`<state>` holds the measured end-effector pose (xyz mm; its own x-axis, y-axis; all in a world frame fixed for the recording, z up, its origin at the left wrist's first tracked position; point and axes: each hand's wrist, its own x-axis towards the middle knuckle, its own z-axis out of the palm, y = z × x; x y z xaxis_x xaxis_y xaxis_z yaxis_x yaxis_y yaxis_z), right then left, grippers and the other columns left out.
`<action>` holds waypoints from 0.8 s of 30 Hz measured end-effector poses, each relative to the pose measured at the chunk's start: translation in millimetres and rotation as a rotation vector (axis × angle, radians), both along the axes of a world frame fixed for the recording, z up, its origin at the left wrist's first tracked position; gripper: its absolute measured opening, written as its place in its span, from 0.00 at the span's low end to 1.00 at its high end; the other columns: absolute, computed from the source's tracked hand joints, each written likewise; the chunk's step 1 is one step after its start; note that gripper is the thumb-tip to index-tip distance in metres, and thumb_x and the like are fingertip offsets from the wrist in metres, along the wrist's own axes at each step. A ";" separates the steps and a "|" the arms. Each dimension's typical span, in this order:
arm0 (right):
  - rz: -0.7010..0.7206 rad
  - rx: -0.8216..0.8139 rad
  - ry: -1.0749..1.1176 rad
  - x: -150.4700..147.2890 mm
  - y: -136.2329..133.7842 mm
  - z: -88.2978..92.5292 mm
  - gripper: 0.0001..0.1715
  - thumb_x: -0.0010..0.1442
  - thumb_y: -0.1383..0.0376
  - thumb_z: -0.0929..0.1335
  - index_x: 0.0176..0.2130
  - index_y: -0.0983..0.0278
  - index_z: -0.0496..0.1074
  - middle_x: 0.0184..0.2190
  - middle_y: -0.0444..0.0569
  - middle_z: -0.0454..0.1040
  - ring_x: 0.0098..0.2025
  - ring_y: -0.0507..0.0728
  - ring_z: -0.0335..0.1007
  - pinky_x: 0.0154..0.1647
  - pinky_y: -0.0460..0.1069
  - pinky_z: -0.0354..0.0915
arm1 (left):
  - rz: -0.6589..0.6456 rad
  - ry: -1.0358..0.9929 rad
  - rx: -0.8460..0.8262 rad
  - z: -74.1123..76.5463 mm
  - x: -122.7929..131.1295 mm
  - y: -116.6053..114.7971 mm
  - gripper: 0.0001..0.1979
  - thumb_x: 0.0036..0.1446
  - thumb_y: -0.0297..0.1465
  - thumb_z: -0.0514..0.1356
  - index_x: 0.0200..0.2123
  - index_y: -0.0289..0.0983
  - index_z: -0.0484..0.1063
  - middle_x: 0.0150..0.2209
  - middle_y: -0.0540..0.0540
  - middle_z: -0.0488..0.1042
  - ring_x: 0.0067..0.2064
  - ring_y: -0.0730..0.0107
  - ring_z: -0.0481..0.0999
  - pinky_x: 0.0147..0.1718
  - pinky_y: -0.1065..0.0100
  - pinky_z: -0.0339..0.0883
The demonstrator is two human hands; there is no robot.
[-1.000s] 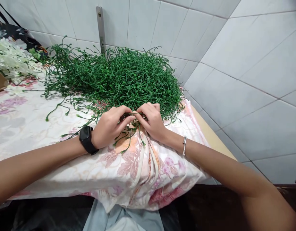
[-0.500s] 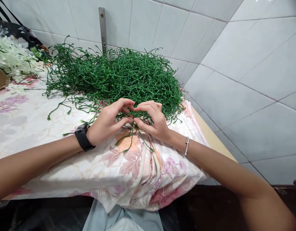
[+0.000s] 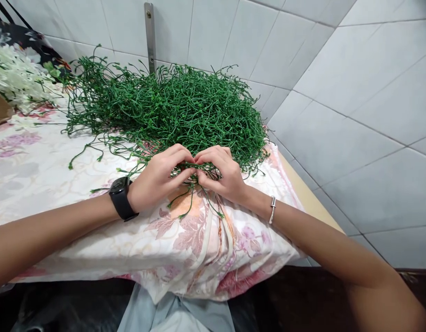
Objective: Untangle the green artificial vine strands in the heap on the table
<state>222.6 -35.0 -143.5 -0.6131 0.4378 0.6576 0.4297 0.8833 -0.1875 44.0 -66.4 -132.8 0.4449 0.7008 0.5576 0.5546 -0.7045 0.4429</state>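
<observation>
My left hand [image 3: 164,171], with a black watch on its wrist, is pinched at the near edge of a large heap of green artificial flower stems [image 3: 199,108]. Fingertip to fingertip with it, my right hand [image 3: 224,173] pinches from the other side. Thin green stems [image 3: 190,198] pass between the two hands, and several tips hang down below the fingers. Exactly which stem each hand grips is partly hidden by the fingers.
A floral cloth [image 3: 77,180] covers the table and drapes over its front edge. White artificial flowers [image 3: 21,78] lie at the far left beside a brown cardboard piece [image 3: 0,108]. Tiled walls rise behind and on the right; a metal strip [image 3: 149,37] is fixed to the back one.
Both thumbs and fingertips have drawn slightly closer together around the stems. The whole view has shifted a little.
</observation>
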 end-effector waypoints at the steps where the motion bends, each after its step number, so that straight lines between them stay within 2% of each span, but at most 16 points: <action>1: 0.004 0.000 -0.003 -0.1 0.3 -0.3 0.05 0.53 0.68 0.62 0.34 0.65 0.64 0.35 0.47 0.70 0.40 0.53 0.63 0.44 0.51 0.53 | -0.002 0.011 -0.005 0.1 0.2 -0.4 0.05 0.55 0.27 0.51 0.33 0.33 0.66 0.35 0.46 0.67 0.37 0.73 0.67 0.37 0.70 0.61; 6: -0.024 0.016 -0.040 -1.0 0.5 -0.7 0.06 0.52 0.68 0.62 0.34 0.66 0.63 0.31 0.46 0.69 0.35 0.52 0.62 0.41 0.50 0.52 | -0.017 0.071 -0.021 -1.2 0.6 -0.8 0.06 0.56 0.28 0.50 0.33 0.33 0.64 0.33 0.47 0.65 0.34 0.74 0.65 0.33 0.73 0.59; 14: -0.148 0.034 -0.166 -1.3 -0.6 -2.9 0.08 0.54 0.66 0.60 0.34 0.64 0.65 0.30 0.46 0.66 0.36 0.54 0.58 0.41 0.51 0.47 | -0.023 0.118 -0.034 -3.2 3.6 -1.6 0.06 0.57 0.26 0.47 0.35 0.32 0.62 0.33 0.47 0.64 0.35 0.73 0.63 0.35 0.72 0.58; 24: -0.148 0.075 -0.154 -0.7 1.3 -4.6 0.10 0.57 0.61 0.60 0.31 0.64 0.64 0.28 0.45 0.65 0.36 0.53 0.57 0.40 0.51 0.47 | 0.001 0.138 -0.032 -5.3 2.8 -0.8 0.08 0.58 0.29 0.46 0.36 0.33 0.62 0.32 0.47 0.65 0.34 0.73 0.64 0.34 0.71 0.58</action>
<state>221.9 -33.7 -148.2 -0.6411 0.4840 0.5956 0.5745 0.8173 -0.0457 46.8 -67.2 -138.1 0.5155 0.7174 0.4686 0.6123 -0.6910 0.3842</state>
